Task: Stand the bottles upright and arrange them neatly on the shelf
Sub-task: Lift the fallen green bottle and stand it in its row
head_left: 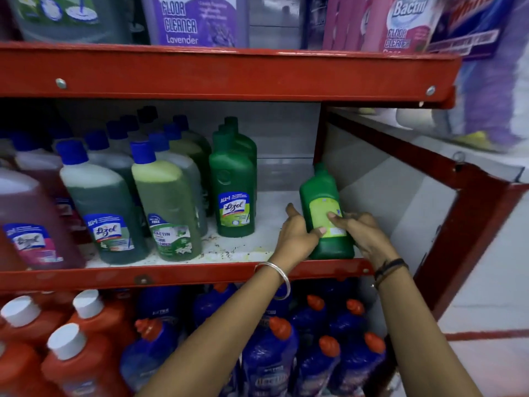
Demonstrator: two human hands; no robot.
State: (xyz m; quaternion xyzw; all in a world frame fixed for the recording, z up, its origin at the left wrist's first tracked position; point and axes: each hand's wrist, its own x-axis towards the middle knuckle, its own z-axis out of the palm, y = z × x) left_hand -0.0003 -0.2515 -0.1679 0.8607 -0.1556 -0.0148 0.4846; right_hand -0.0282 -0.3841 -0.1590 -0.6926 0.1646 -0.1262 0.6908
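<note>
My left hand (297, 234) and right hand (362, 234) clasp the green bottle (325, 213) from both sides, steadying it upright near the shelf (200, 275) edge.

A silver bangle (277, 279) sits low centre, dark thread bands (390, 267) to its right. White tiled floor (486, 296) fills the frame's right.

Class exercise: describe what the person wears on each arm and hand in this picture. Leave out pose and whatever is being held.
Both forearms are bare, with no sleeves or gloves in view. The left hand has a thin silver bangle round its wrist. The right hand has dark thread-like bands, several strands together, round its wrist. No rings or watch can be made out.
</note>
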